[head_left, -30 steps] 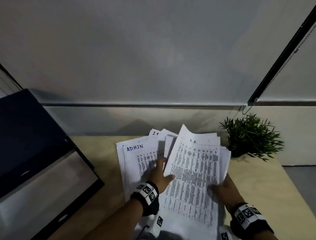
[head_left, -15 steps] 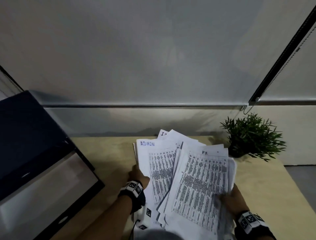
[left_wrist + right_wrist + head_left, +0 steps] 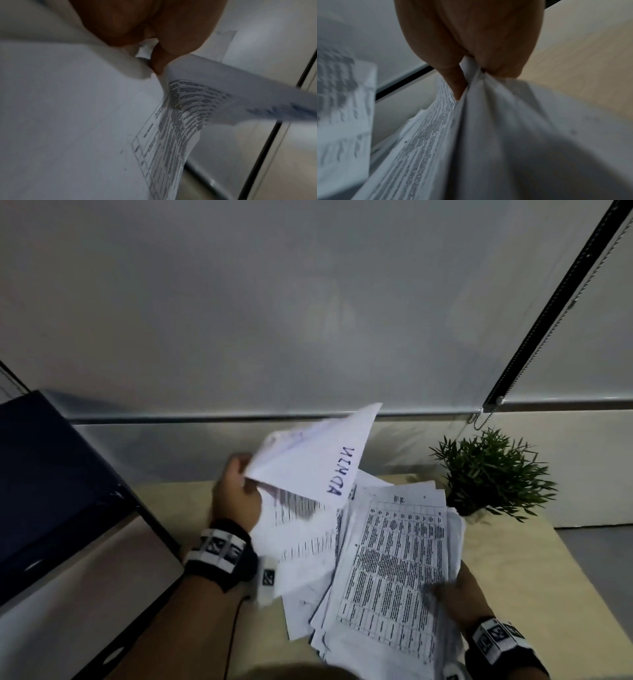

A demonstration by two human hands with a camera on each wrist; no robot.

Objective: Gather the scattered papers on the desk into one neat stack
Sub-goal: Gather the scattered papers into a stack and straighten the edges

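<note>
My left hand (image 3: pixel 236 494) pinches raised sheets (image 3: pixel 308 470) left of the bundle (image 3: pixel 394 570) my right hand (image 3: pixel 462 601) grips.

Dim office corner with a pale wooden desk (image 3: pixel 534 570) set against a grey wall.

A broad, plain grey roller blind (image 3: pixel 274 302) fills the upper view, ending in a thin metal bottom rail (image 3: pixel 171 418), with a black window frame bar (image 3: pixel 555 302) slanting down at the right beside a bead chain (image 3: pixel 481 422). A small green potted plant (image 3: pixel 489 474) stands at the desk's far right; a dark blue and white printer-like box (image 3: pixel 61 508) sits at the left. Grey floor (image 3: pixel 603 559) shows beyond the desk's right edge.
</note>
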